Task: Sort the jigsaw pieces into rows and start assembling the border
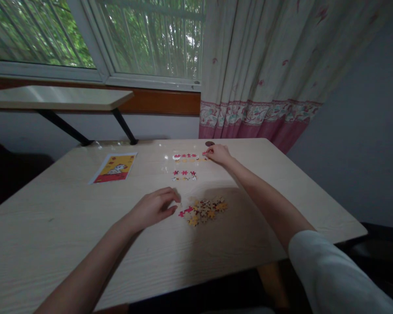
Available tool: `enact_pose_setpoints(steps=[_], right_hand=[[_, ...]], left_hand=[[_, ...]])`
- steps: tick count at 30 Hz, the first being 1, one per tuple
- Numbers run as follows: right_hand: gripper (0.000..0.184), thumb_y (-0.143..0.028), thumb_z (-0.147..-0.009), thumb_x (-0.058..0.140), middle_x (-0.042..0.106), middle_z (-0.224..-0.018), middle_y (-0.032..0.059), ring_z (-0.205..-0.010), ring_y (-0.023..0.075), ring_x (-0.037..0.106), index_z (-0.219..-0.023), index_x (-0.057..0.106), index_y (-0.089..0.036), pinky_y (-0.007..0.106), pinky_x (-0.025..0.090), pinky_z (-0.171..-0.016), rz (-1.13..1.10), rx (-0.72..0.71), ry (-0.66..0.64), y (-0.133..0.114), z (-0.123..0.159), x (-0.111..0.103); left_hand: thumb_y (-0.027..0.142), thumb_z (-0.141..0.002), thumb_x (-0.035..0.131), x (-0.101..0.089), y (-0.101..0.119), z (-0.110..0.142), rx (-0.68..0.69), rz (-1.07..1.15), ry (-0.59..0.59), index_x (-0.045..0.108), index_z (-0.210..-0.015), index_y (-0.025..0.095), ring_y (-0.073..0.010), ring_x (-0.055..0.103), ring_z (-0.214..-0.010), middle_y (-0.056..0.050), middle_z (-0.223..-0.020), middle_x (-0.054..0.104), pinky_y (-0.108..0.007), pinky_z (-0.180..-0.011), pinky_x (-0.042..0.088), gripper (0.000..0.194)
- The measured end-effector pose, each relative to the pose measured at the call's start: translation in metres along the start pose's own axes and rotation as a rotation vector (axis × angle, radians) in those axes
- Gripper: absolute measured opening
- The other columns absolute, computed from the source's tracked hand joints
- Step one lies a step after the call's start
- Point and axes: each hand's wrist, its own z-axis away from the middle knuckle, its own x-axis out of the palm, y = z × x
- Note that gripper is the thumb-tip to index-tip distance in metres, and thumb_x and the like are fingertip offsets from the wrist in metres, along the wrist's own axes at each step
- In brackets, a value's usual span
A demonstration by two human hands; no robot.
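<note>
My right hand (pixel 218 154) reaches to the far side of the table, its fingers pinched on a pink jigsaw puzzle piece (pixel 204 153) at the right end of a row of pink pieces (pixel 185 155). Yellow pieces (pixel 186 161) lie in a line just below that row. Nearer to me are short rows of pink pieces (pixel 184 172) and whitish pieces (pixel 184 178). My left hand (pixel 159 205) rests on the table with thumb and fingers apart and nothing visible between them. Right beside it lies a loose pile of jigsaw pieces (pixel 203 211) in yellow, white and pink.
A yellow and red picture sheet (pixel 115 168) lies at the left of the table (pixel 62 244). Behind my right hand is a small dark round object (pixel 209 143). A raised shelf (pixel 59 98) on black legs stands at the back left, and a curtain (pixel 249 87) hangs behind.
</note>
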Motion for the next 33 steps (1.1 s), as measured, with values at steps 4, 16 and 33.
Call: enact_pose_setpoints(steps=[4, 16, 33], right_hand=[[0.023, -0.041, -0.078, 0.055, 0.067, -0.091, 0.0037, -0.090, 0.0212, 0.057, -0.090, 0.069, -0.027, 0.036, 0.034, -0.083, 0.013, -0.013, -0.057, -0.009, -0.007, 0.009], [0.024, -0.028, -0.082, 0.050, 0.067, -0.094, 0.0063, -0.094, 0.0206, 0.056, -0.097, 0.067, -0.022, 0.033, 0.035, -0.083, -0.018, -0.101, -0.008, -0.028, 0.010, -0.009], [0.016, -0.033, -0.077, 0.063, 0.066, -0.066, -0.0001, -0.061, 0.0086, 0.056, -0.075, 0.069, -0.019, 0.021, 0.041, -0.063, -0.669, -0.431, 0.035, -0.079, 0.137, -0.009]], left_hand=[[0.019, -0.081, 0.047, 0.000, 0.004, -0.001, 0.016, -0.007, 0.013, 0.058, -0.091, 0.021, -0.0158, 0.058, -0.085, -0.003, -0.094, 0.061, -0.026, -0.073, 0.047, 0.015], [0.022, -0.084, 0.049, 0.006, 0.004, -0.001, 0.064, -0.083, 0.218, 0.059, -0.082, 0.018, -0.0144, 0.058, -0.071, -0.003, -0.077, 0.062, -0.024, -0.062, 0.045, 0.011], [0.016, -0.085, 0.051, 0.015, 0.020, -0.006, 0.312, -0.325, 0.501, 0.060, -0.087, 0.014, -0.0143, 0.061, -0.071, -0.007, -0.081, 0.067, -0.024, -0.062, 0.048, 0.009]])
